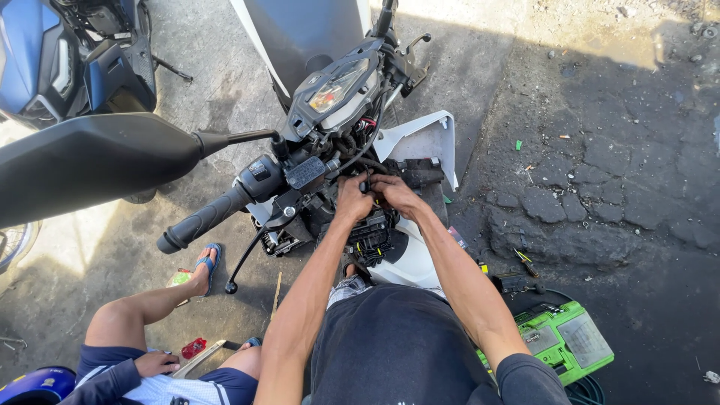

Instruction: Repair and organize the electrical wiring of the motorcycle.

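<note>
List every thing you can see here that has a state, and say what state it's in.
left hand: closed on the black wires behind the handlebar
right hand: gripping the same wires
scooter front: white cover off, wiring exposed
instrument panel: unlit
green case: lid shut, flat on the ground
mirror: mounted

A single head-worn camera looks steeply down from just above the person's own arms, close over the scooter handlebar (217, 212), facing far toward the cracked pavement (600, 172) ahead and right.
</note>
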